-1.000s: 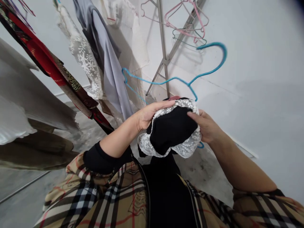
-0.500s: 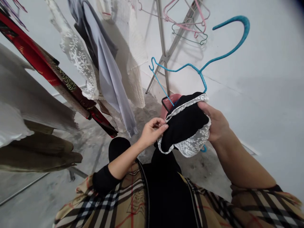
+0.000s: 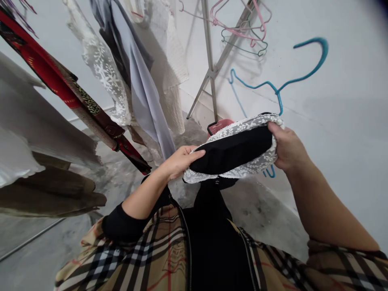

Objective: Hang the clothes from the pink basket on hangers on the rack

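Note:
Both my hands hold a black cloth garment with white lace trim (image 3: pixel 232 151), stretched out sideways in front of me. My left hand (image 3: pixel 180 161) lies with its fingers along the garment's left end, on the black cloth. My right hand (image 3: pixel 287 147) grips the right end at the lace edge. A teal plastic-coated wire hanger (image 3: pixel 279 87) rises above the garment, and a small piece of it (image 3: pixel 269 171) shows below. Its middle is hidden behind the cloth, so I cannot tell whether it runs through the garment.
A red basket (image 3: pixel 220 126) sits on the concrete floor behind the garment. A metal drying rack (image 3: pixel 210 68) with pink and green hangers (image 3: pixel 242 28) stands beyond it. Hanging clothes and a red patterned scarf (image 3: pixel 60 85) fill the left. A white wall stands on the right.
My left hand has gone from pinching the lace edge to lying flat on the cloth. The garment is pulled wider and flatter, and the teal hanger sits further right.

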A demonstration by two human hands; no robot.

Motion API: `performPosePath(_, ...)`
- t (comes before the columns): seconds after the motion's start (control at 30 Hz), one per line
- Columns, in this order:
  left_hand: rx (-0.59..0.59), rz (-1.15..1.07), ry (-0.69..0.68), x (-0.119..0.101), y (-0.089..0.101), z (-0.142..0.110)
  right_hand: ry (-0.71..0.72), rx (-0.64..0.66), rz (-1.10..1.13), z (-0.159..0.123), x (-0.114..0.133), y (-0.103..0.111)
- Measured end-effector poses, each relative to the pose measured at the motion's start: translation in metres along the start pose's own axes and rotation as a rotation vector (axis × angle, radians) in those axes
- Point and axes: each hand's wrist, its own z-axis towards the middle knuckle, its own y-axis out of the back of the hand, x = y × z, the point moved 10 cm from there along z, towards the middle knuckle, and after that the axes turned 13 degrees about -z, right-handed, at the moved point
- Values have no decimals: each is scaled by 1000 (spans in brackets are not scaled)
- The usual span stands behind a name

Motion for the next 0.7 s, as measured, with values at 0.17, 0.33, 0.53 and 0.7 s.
performPosePath(0.17, -29, -167, -41, -21, -4, -13, 143, -129, 24, -7, -19, 31)
performPosePath(0.33, -4, -186, -137, -26, -10, -10, 143, -200, 1, -19, -37, 52)
performPosePath(0.53, -49, -219, -263, -32, -2, -6, 115, -336, 17, -36, -46, 80)
performPosePath(0.7, -75, -213, -344, -37, 4, -4, 117, -238, 72, -55, -55, 87)
